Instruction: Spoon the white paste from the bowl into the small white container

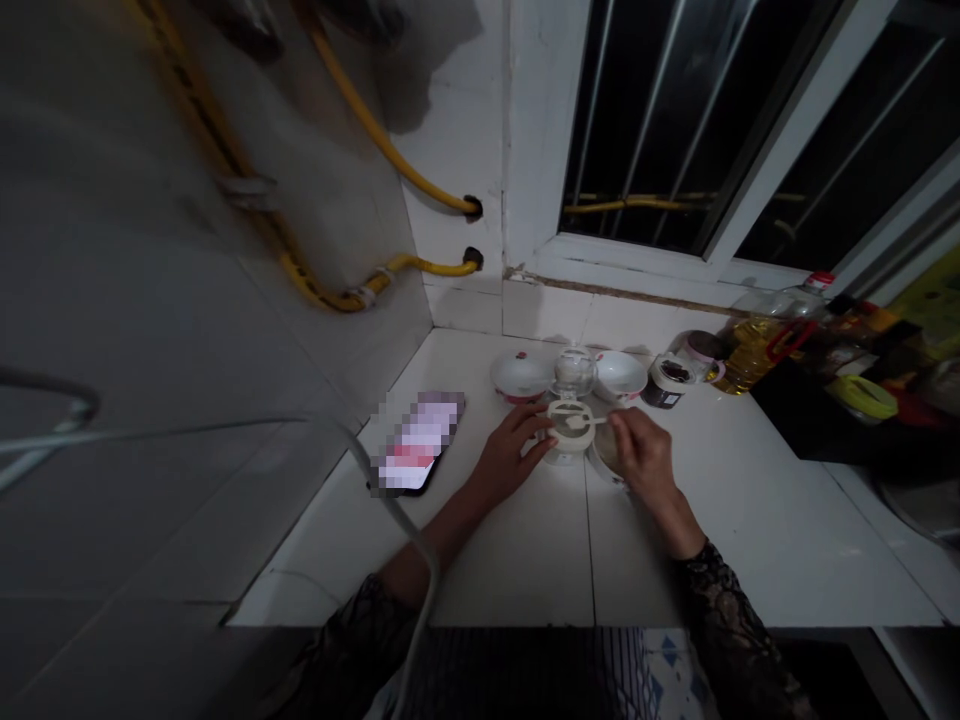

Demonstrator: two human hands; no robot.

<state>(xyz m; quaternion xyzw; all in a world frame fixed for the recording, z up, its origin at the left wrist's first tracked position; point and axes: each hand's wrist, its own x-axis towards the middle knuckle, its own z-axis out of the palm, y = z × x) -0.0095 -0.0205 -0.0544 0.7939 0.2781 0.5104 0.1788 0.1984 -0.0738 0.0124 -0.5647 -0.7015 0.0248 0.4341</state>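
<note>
The left hand [516, 450] holds a pale-rimmed jar [568, 440], its contents unclear.

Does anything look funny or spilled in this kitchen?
I see no clear spill on the counter. One odd bit: the strip under the window frame looks brown and ragged, maybe worn, while the frame and wall tiles around it are pale.
</note>
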